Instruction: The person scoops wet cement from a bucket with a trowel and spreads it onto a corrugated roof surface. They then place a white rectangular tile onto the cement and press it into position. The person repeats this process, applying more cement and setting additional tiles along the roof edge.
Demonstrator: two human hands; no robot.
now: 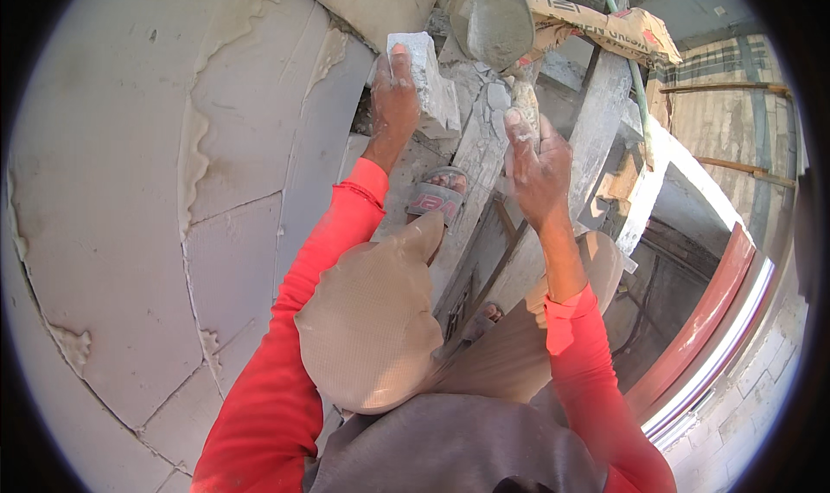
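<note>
My left hand (393,100) grips a piece of pale lightweight block (432,87), its thumb on the near edge and its top face rough. My right hand (538,165) is wrapped round the mortar-crusted handle of a trowel (493,22). The trowel's broad grey blade points away from me, just right of the block piece and apart from it. Dust and mortar whiten the fingers of both hands.
On my left rises a wall of large pale blocks (130,190) with mortar squeezed from its joints. My sandalled foot (437,195) rests by dusty planks (596,121). A crumpled paper sack (622,35) lies ahead, beside a thin green pole (640,95). Gaps open between the planks.
</note>
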